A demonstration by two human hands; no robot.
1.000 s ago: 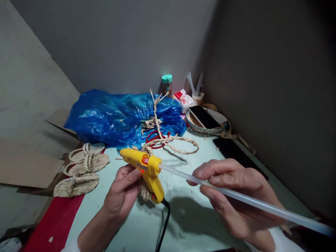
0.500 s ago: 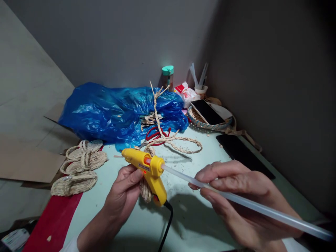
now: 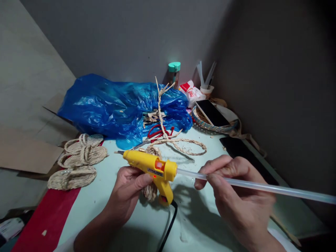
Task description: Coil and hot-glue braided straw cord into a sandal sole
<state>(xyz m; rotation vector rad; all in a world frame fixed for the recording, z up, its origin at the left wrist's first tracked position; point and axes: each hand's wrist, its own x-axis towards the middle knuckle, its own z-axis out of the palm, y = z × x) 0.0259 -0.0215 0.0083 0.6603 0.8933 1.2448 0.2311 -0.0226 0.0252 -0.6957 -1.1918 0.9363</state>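
Note:
My left hand (image 3: 132, 187) is closed around the front body of a yellow hot glue gun (image 3: 144, 163), its nozzle pointing left and a small red light glowing on its side. A long translucent glue stick (image 3: 252, 184) runs into the gun's rear end. Between thumb and fingers, my right hand (image 3: 233, 185) pinches that stick a little behind the gun. Behind the gun, partly hidden, lies a bundle of braided straw (image 3: 150, 193). A straw braid (image 3: 183, 141) loops across the table beyond it, with one frayed end standing up.
Small woven straw slippers (image 3: 73, 177) lie at left on a red strip (image 3: 52, 213). Red-handled scissors (image 3: 157, 132) rest by a blue plastic bag (image 3: 105, 108). To the right are a phone (image 3: 212, 112) on a round basket (image 3: 204, 128) and a black flat object (image 3: 244, 157). A black cord (image 3: 170, 224) trails forward.
The glue gun sits slightly further right in view, and the glue stick is now more level. My right hand has turned and its fingers have shifted their pinch on the stick.

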